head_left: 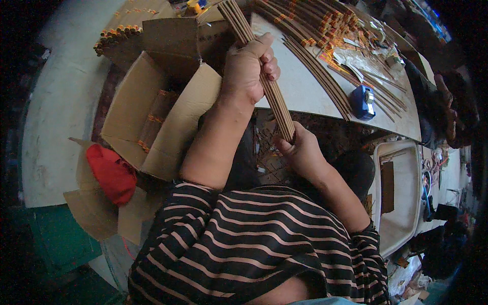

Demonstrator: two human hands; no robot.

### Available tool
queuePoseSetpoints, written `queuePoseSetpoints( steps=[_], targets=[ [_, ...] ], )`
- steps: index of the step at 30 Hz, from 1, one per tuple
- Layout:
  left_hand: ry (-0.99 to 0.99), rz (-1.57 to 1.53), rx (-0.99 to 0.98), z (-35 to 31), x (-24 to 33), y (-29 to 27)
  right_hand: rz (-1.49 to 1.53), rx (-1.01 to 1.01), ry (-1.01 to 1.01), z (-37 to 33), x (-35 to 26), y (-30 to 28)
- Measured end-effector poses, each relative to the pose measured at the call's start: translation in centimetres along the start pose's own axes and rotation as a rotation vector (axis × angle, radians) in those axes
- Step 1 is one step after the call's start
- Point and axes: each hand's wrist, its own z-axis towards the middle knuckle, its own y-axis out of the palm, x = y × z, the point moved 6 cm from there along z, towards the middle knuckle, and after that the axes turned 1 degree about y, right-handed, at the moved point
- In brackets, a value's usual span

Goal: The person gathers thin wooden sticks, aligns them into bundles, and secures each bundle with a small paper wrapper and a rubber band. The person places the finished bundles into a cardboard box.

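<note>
A bundle of long brown incense sticks (276, 96) slants in front of me over the table's near edge. My left hand (249, 68) is wrapped round its upper part, and the far ends stick out beyond the fist. At the lower end my right hand (305, 152) closes on the stick ends, thumb on the near side. On the white table (312, 105), a row of loose incense sticks (321, 79) lies right of the held bundle. Beside them stands a blue tape dispenser (362, 102). Many banded incense bundles (325, 23) are piled at the back.
An open cardboard box (190, 122) at my left has banded bundles inside. A red cloth (113, 173) lies over another carton's flap. More bundles (114, 38) lie at the far left. A white plastic tub (420, 203) stands at my right, and stick scraps litter the floor.
</note>
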Motion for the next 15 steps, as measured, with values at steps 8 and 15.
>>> queuePoseSetpoints(
  steps=[8, 15],
  targets=[
    [0.128, 0.038, -0.018, -1.2, 1.2, 1.5, -0.064, 0.042, -0.024, -0.7, -0.8, -0.3],
    [-0.025, 0.121, -0.065, -6.0, -5.0, 2.0, 0.190, 0.058, -0.098, -0.6, -1.1, -0.5]
  ],
)
